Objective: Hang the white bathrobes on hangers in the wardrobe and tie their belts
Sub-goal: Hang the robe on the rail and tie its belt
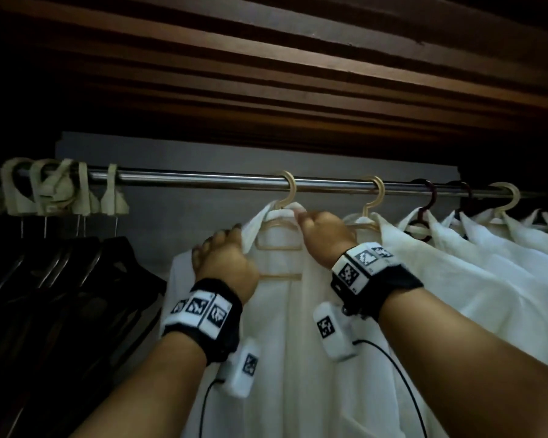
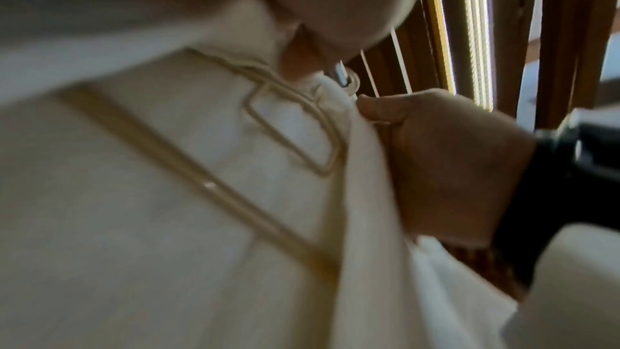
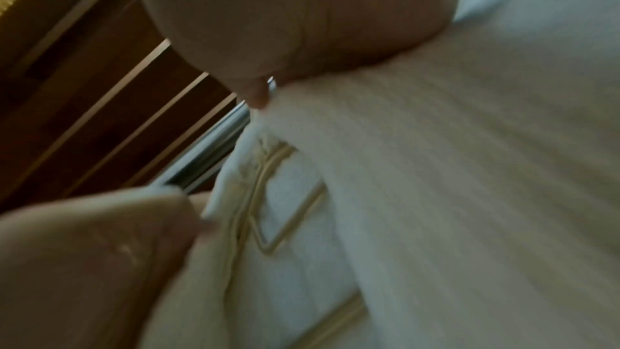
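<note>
Overhead, the wardrobe's dark slatted wooden ceiling point(image 1: 266, 74) spans the whole head view, with a grey back wall point(image 1: 187, 159) below it. A chrome rail point(image 1: 222, 180) runs across the wardrobe from left to right. On the right part of the rail a row of white bathrobes point(image 1: 487, 248) hangs close together on cream and dark red hangers. On the left part, a cluster of dark empty hangers point(image 1: 51, 270) hangs from pale hooks bunched together on the rail.

Between those two groups, in the middle of the view, hangs the white bathrobe point(image 1: 298, 358) being handled. It is draped over a cream plastic hanger point(image 1: 277, 246) whose hook is over the rail, and its front lies open, showing the hanger's crossbars against the cloth.

The left hand point(image 1: 227, 263) grips the robe's left collar edge just beside the hanger's shoulder, its fingers curled into the fabric. The right hand point(image 1: 325, 233) is at the top of the collar, right by the hanger's neck; the left wrist view shows its thumb and curled fingers pinching the cloth there. Both wrists wear black bands with white marker blocks point(image 1: 200, 312), and thin black cables point(image 1: 402, 374) trail down from them. The wrist views are blurred; no belt can be made out.
</note>
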